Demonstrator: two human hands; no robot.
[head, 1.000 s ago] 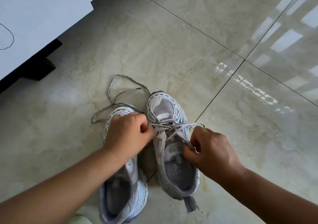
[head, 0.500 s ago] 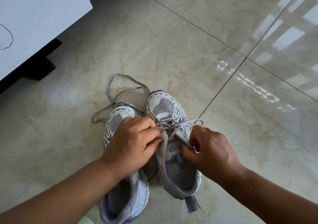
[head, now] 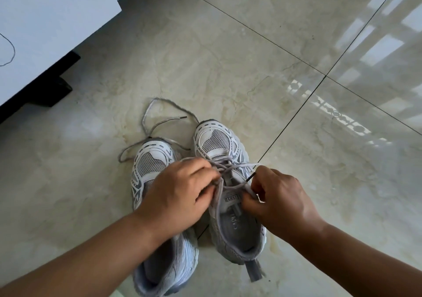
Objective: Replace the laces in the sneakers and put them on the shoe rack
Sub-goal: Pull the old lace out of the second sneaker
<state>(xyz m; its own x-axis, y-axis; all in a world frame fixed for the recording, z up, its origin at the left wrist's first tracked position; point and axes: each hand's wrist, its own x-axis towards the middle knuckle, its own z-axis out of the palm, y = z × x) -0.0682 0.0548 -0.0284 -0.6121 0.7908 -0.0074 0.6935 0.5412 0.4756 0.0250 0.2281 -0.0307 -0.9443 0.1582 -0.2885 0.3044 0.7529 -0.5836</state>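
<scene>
The lace [head: 230, 171] on the right sneaker [head: 228, 189], low of centre on the floor [head: 228, 57], has drawn tighter over the tongue than a second ago: the left hand [head: 180, 194] has closed in, pinching one strand, while the right hand [head: 277, 196] pinches the dark-tipped end. Tying looks nearly done here. Count: two sneakers, two hands, two laces. The left sneaker [head: 155, 162], at nine o'clock, trails its loose lace [head: 150, 114] toward twelve. No shoe rack shows.

- Two bare forearms enter from the lower left and lower right corners of the frame, with no sleeve showing on either.
- The left hand [head: 180, 196] and right hand [head: 279, 199] are bare: ungloved, with no watch or bracelet at either wrist.
</scene>
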